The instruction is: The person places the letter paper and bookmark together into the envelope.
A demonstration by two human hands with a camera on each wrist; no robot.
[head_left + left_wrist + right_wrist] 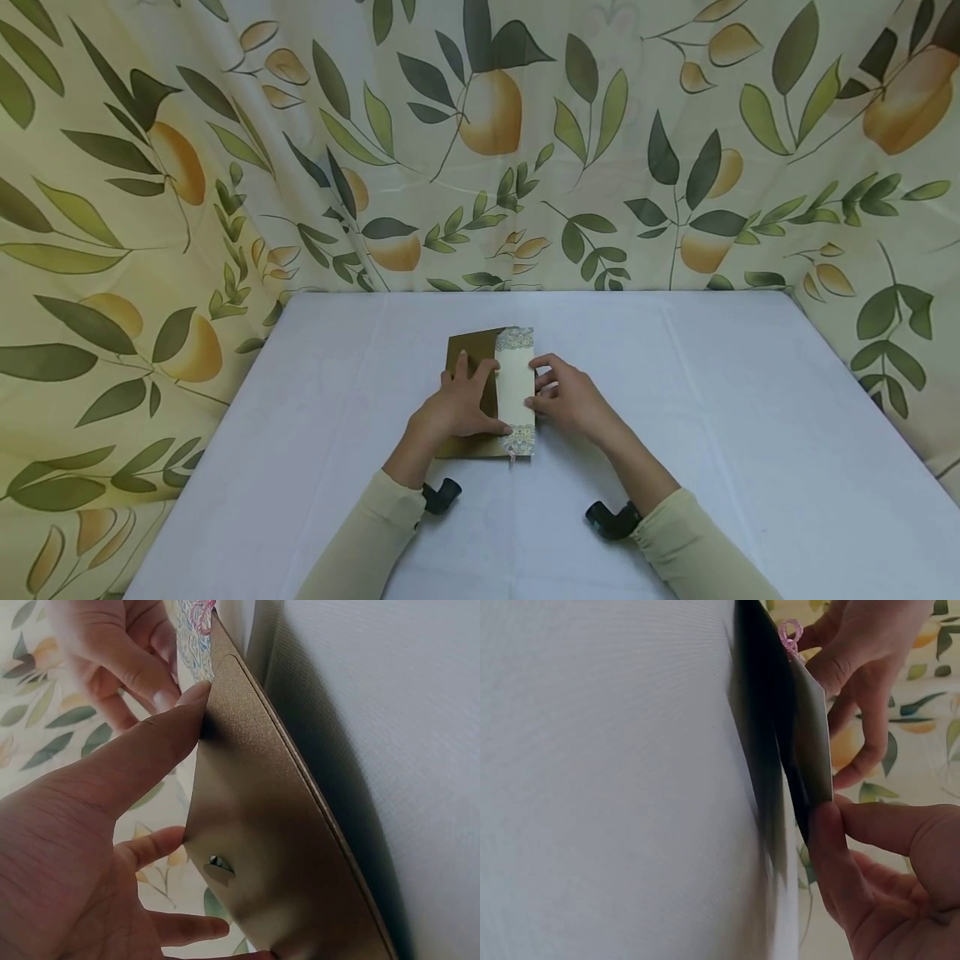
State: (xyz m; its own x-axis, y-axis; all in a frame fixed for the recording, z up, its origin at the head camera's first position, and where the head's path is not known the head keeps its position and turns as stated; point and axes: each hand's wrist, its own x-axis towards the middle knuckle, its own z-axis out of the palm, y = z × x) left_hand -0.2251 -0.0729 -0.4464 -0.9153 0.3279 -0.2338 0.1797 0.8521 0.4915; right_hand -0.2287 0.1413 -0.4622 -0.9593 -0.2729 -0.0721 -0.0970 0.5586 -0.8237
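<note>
Gold-brown and faintly glittering, the flat card cover [487,406] is lying around the middle of the white-clothed tabletop [292,442], with a cream panel [516,396] running down its right side between ornate patterned bands and a small pink cord [790,634] hanging out at the near edge. From where I'm standing, the left hand [465,408] is spreading its fingers over the brown part, its thumb touching near the panel's lower band, while the right hand [566,396] is pinching the panel's right edge between thumb and fingers. Behind them, a fruit-and-leaf curtain [600,179] is hanging.
</note>
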